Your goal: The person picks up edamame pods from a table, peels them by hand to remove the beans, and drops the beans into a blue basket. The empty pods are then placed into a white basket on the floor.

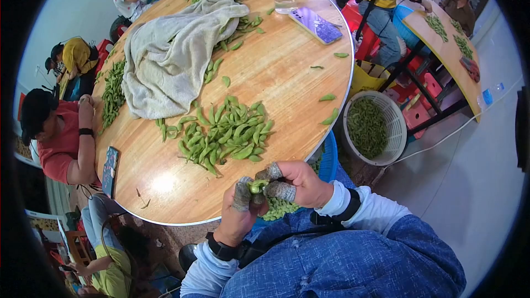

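I have the round wooden table (292, 77) ahead of the fingers, with a pale towel (176, 55) on it beyond and to their left, and a heap of green pods (232, 138) nearer them. Below the fingers sits the blue basin (330, 160) with green beans (279, 208); above it, my left hand (237, 215) and right hand (308, 185) have their wrapped fingertips clamped on one small pod (257, 186).

From my remote feed, a round wooden worktop (298, 49) fills a pale-walled room, glare whitening its near edge; red stools (417, 116) crowd a rectangular wooden table (441, 58) at right, above a light, smooth floor (441, 187).
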A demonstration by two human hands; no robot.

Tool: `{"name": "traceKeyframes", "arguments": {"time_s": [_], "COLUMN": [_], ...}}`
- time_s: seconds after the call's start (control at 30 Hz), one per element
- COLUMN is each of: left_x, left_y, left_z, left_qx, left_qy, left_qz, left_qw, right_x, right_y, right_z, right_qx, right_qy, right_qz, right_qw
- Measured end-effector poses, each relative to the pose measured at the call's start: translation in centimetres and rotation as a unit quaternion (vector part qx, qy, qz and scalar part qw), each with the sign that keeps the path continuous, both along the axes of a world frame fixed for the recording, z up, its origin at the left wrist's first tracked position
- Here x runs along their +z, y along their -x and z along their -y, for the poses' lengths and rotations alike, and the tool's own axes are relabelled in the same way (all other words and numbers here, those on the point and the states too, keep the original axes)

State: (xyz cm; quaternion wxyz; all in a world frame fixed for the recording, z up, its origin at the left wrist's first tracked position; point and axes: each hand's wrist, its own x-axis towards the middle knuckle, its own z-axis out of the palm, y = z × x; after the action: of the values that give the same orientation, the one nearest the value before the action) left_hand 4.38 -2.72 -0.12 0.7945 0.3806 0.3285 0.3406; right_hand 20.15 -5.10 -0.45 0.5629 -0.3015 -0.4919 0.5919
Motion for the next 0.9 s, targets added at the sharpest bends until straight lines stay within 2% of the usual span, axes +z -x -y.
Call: {"name": "traceKeyframes", "arguments": {"time_s": [0.13, 0.23, 0.33, 0.37, 0.43, 0.47, 0.57, 0.67, 0.77, 0.87, 0.9], "left_x": [-0.3, -1.3, -1.9, -2.0, 0.1, 0.8, 0.5, -0.1, 0.5, 0.8, 0.9], "left_y": [0.0, 0.1, 0.1, 0.1, -0.6, -0.8, -0.1, 0.7, 1.0, 0.9, 0.8], "left_z": [-0.4, -0.5, -0.4, -0.5, -0.1, 0.0, 0.2, -0.2, -0.4, -0.5, -0.5], "left_qx": [-0.024, -0.031, -0.037, -0.040, -0.007, 0.010, -0.043, -0.075, -0.115, -0.126, -0.126], "left_qy": [0.139, 0.205, 0.237, 0.243, 0.137, 0.083, -0.125, -0.165, 0.036, 0.137, 0.137], "left_qz": [0.030, 0.045, 0.067, 0.075, -0.009, -0.051, -0.118, -0.139, -0.036, 0.085, 0.092], "left_qw": [0.990, 0.977, 0.968, 0.966, 0.990, 0.995, 0.984, 0.974, 0.992, 0.979, 0.978], "right_x": [0.0, -0.6, -0.4, -0.1, 0.5, 0.4, 0.3, 0.6, -0.2, -1.3, -1.6], "right_y": [-1.3, -1.7, -1.4, -1.3, -1.1, -1.2, -1.4, -1.3, -1.4, -1.1, -1.1], "right_z": [-1.0, -1.2, -0.5, -0.2, 0.2, 0.2, 0.3, 0.5, 0.4, 0.3, 0.3], "right_qx": [-0.015, -0.023, -0.029, -0.021, -0.004, 0.003, 0.020, 0.040, 0.087, 0.119, 0.124], "right_qy": [-0.136, -0.190, -0.120, -0.054, 0.077, 0.104, 0.169, 0.181, 0.159, 0.161, 0.168], "right_qz": [0.183, 0.223, 0.213, 0.171, 0.084, 0.055, -0.009, -0.025, -0.056, -0.128, -0.143], "right_qw": [0.974, 0.956, 0.969, 0.984, 0.993, 0.993, 0.985, 0.982, 0.982, 0.971, 0.967]}}
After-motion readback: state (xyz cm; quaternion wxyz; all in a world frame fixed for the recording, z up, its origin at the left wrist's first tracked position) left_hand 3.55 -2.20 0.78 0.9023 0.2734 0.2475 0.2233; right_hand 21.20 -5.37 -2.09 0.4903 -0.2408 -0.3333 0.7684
